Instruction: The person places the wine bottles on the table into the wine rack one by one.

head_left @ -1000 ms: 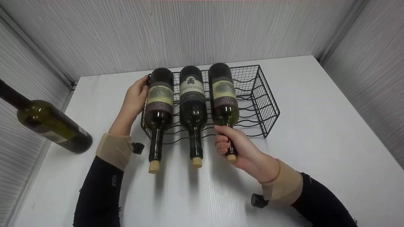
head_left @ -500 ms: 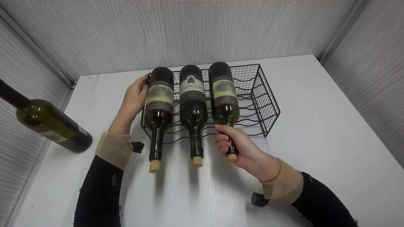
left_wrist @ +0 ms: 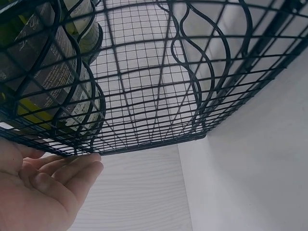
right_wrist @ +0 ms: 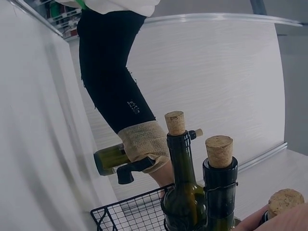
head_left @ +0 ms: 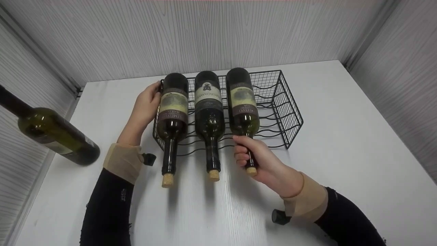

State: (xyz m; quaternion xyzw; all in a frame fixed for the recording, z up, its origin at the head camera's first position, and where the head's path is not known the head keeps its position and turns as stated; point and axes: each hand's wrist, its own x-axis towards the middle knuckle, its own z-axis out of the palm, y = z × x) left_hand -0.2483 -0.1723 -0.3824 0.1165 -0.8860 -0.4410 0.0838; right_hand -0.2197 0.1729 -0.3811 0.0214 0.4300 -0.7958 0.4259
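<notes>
Right-hand bottle: I am watching a dark green glass bottle with a yellow-and-maroon label (head_left: 243, 102) lying on its side, neck toward the near side.
Rack: a black wire-mesh rack with wavy rungs (head_left: 287, 114) is cradling it, to the right of two more bottles.
Right hand: a bare right hand (head_left: 263, 159) is grasping that bottle's slim neck, fingers curled around the glass, a pale cork (head_left: 251, 171) poking out below.
Left hand: a bare left hand (head_left: 146, 102) is touching the rack's far left corner; whether it is gripping the wire, I cannot tell.
Neighbours: a similarly labelled dark glass bottle (head_left: 173, 106) is lying on the left, and a dark glass bottle with a crested white label (head_left: 208, 102) in the middle.
Far left: an olive-green glass bottle (head_left: 56, 136) is standing apart from the rack.
Since a second ago: I am finding hardly any change; hands and bottles are keeping their places.
Surface: a smooth white tabletop (head_left: 341, 136) is spreading beneath.
Room: a grey, wood-grained panel wall (head_left: 211, 34) is rising behind.
</notes>
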